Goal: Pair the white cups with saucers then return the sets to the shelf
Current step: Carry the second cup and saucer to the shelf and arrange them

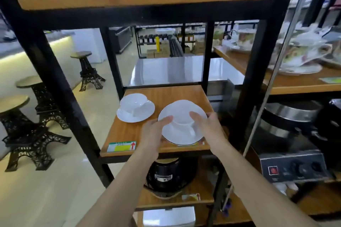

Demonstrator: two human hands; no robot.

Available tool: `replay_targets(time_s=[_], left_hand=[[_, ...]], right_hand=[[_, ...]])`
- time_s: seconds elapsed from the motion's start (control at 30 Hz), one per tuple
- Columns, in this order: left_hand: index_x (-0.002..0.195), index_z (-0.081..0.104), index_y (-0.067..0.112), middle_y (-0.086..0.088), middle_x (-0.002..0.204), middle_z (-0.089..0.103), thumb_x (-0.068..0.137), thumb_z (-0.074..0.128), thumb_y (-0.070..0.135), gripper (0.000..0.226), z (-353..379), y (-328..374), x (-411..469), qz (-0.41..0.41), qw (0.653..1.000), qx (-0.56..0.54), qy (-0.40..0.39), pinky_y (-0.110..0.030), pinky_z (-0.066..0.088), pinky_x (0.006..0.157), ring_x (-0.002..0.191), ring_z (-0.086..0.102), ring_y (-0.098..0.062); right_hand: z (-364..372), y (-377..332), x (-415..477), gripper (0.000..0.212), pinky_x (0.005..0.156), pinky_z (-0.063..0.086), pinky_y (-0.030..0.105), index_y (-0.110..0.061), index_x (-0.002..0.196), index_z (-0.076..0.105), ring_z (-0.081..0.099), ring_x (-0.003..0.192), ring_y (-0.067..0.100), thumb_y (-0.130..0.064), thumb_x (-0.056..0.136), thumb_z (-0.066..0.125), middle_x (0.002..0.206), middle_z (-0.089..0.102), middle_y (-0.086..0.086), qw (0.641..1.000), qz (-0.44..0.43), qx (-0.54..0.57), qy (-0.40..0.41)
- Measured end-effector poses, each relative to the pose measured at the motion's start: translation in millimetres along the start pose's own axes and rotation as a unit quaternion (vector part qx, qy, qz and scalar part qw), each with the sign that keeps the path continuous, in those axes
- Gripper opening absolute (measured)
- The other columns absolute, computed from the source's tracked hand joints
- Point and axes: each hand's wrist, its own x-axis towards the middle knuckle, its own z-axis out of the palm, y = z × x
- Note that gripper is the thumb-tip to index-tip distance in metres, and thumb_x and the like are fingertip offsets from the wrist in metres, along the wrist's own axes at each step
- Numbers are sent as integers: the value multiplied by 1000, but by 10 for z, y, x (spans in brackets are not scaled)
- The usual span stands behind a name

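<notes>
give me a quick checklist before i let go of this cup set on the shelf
1. Near cup sits on its saucer: ok.
2. Saucer fully on the shelf: cannot tell, its near rim is by the front edge and may overhang.
3. Clear of the other set: ok, a gap shows between the saucers.
4. Left hand and right hand flank the saucer: ok; actual grip cannot tell.
5. Cup upright: ok, handle points toward the person.
</notes>
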Motion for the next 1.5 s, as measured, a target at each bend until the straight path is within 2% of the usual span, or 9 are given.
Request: replay_targets(time_s=[0.13, 0.3, 0.47, 0.67, 0.8, 1.1, 1.27, 1.4, 1.5], left_hand=[[115, 58, 12, -8, 113, 63, 77, 72, 28, 43, 107, 112, 443, -5, 1000, 4, 20, -41, 52, 86, 104, 59, -27], [116, 60, 7, -12, 116, 65, 74, 73, 30, 50, 268, 178, 931, -8, 1000, 22, 21, -39, 52, 85, 106, 60, -31], [118, 55, 11, -8, 115, 60, 79, 71, 32, 47, 468, 208, 1289, -3, 999, 37, 12, -46, 46, 101, 109, 55, -28], [118, 56, 8, -3, 106, 57, 81, 71, 31, 47, 630, 240, 1631, -34, 997, 63, 35, -32, 46, 83, 101, 52, -22], [121, 56, 9, -5, 115, 58, 80, 71, 31, 48, 636, 178, 1784, -47, 995, 82, 30, -41, 50, 96, 109, 54, -27], [112, 62, 7, -12, 113, 64, 75, 74, 31, 45, 583, 150, 1979, -72, 993, 92, 21, -47, 55, 89, 105, 59, -32], [104, 52, 12, -7, 109, 56, 81, 70, 31, 35, 595, 193, 2038, -65, 987, 149, 3, -44, 55, 88, 102, 54, -28], [122, 51, 3, -17, 126, 56, 88, 58, 40, 51, 496, 224, 2063, 11, 961, 276, 12, -42, 46, 96, 114, 54, -31], [136, 44, 8, -10, 136, 53, 91, 56, 24, 49, 426, 211, 2036, 120, 942, 312, 27, -32, 41, 94, 121, 51, -25]], right_hand=[[98, -54, 461, 59, 54, 40, 22, -5, 128, 41, 54, 94, 20, -40, 84, 62, 116, 54, 7, 1000, -10, -4, 5], [177, -88, 923, 66, 50, 38, 20, -14, 134, 35, 52, 83, 14, -47, 83, 61, 104, 54, 1, 999, 12, -19, 24], [195, -35, 1324, 76, 84, 48, 34, -14, 134, 36, 55, 108, 25, -60, 78, 57, 121, 55, 8, 995, 30, -70, 61], [233, 1, 1629, 76, 82, 42, 31, -12, 137, 34, 53, 117, 27, -56, 80, 58, 131, 52, 11, 994, 43, -68, 77], [267, 57, 1754, 79, 86, 42, 33, -11, 138, 34, 51, 120, 27, -58, 79, 58, 135, 49, 11, 991, 51, -91, 82], [328, 153, 1940, 75, 81, 41, 30, -9, 132, 44, 53, 106, 19, -62, 80, 53, 122, 56, 6, 990, 61, -117, 54], [301, 109, 1945, 77, 81, 42, 29, -8, 136, 41, 52, 120, 25, -64, 83, 48, 134, 50, 8, 982, 63, -172, 49], [223, 65, 1928, 86, 77, 45, 33, -9, 125, 52, 57, 114, 29, -76, 73, 42, 121, 52, 7, 978, 18, -196, 68], [158, 41, 1903, 56, 92, 51, 41, -16, 126, 52, 56, 115, 24, -53, 84, 48, 127, 57, 7, 976, -52, -188, 94]])
